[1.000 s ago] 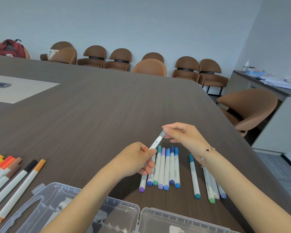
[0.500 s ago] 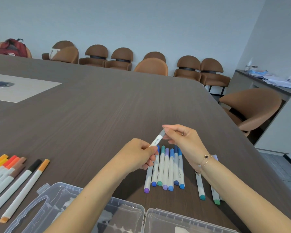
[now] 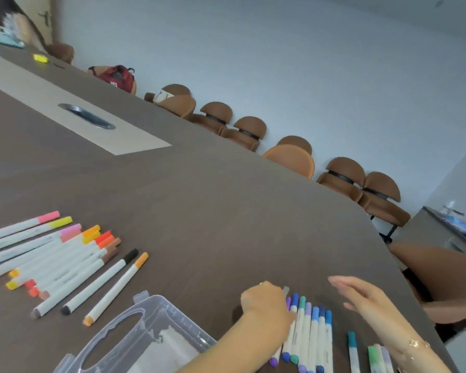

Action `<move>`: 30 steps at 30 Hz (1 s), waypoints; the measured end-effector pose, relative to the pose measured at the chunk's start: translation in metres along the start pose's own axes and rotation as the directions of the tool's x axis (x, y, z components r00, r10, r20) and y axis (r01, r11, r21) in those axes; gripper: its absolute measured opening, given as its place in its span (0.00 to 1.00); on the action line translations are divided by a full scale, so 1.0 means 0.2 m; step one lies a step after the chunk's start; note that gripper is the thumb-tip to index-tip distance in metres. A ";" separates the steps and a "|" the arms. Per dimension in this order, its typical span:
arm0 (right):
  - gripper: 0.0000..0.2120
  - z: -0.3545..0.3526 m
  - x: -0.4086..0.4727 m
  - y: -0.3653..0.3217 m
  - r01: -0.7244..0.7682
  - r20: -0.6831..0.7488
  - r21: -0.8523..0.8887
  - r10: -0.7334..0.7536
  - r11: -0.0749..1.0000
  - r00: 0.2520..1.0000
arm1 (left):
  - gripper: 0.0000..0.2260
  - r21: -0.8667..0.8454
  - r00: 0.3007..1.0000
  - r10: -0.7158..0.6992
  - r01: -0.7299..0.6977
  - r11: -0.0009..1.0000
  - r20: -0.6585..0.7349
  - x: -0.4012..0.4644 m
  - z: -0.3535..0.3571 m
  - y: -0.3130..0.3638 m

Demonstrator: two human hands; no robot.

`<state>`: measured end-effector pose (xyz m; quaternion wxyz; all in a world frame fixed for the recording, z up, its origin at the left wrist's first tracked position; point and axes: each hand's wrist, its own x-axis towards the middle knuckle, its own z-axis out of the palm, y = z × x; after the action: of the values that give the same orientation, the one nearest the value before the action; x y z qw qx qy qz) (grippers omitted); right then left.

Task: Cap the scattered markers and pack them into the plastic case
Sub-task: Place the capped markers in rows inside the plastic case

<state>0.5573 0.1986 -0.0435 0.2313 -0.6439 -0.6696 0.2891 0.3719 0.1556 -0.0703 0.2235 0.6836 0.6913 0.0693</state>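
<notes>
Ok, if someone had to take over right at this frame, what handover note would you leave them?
Left hand: sets a grey-capped marker at the left end of the blue-purple row.
Right hand: open, holds nothing, above the table.
Warm-coloured markers lie at left; three green and teal ones at right.
Plastic case lies open near the front edge.
Done: markers sorted and apparently capped. Left: pack them all into the case.

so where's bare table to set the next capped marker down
Bare table lies between the warm-coloured markers and the blue-purple row, and beyond both hands. Crowded: the left hand at that row, the plastic case near the front.
</notes>
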 end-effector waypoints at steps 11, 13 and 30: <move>0.13 0.02 -0.26 -0.22 -0.159 0.154 -0.184 0.188 0.970 0.970 | 0.18 -0.307 0.946 -0.010 -0.095 0.947 -0.323 -0.27 -0.49 -0.60; 0.26 0.08 -0.35 -0.25 -0.114 0.114 -0.210 0.140 0.971 0.984 | 0.13 -0.368 0.896 -0.050 -0.130 0.921 -0.442 -0.30 -0.53 -0.82; 0.16 0.63 -0.81 -0.81 0.152 0.148 -0.103 -0.136 0.983 0.979 | 0.07 -0.296 0.926 -0.248 0.161 0.942 -0.284 -0.51 -0.66 -1.82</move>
<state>0.3640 0.0250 -0.0149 0.1666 -0.5837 -0.7447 0.2774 -0.0186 0.0643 -0.0765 0.2055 0.5505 0.7706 0.2468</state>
